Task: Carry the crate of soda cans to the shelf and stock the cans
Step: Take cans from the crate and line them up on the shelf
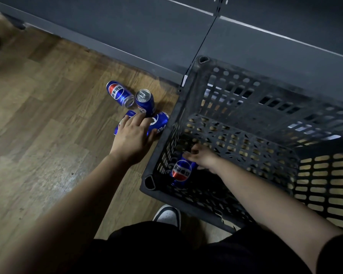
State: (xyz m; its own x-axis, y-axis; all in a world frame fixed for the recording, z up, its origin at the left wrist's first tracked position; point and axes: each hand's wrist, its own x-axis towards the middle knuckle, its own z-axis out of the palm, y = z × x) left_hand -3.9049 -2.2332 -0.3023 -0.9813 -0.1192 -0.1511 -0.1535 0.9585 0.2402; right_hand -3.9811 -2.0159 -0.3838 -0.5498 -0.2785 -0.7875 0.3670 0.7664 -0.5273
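Observation:
A black slotted plastic crate (188,89) stands on the wooden floor against the dark shelf base. Inside it, my right hand (201,156) grips a blue soda can (181,172) near the crate's near-left corner. Left of the crate, several blue cans lie on the floor: one on its side (119,93), one upright (145,101), and two lying under my left hand (134,135). That hand lies spread over those two, one at its thumb side (159,122) and one at its outer fingers (125,120), fingers fairly straight.
The dark grey shelf base (166,36) runs diagonally across the top. Wooden floor (38,115) stretches to the left. My white shoe (167,214) sits just in front of the crate, and my dark trousers fill the bottom edge.

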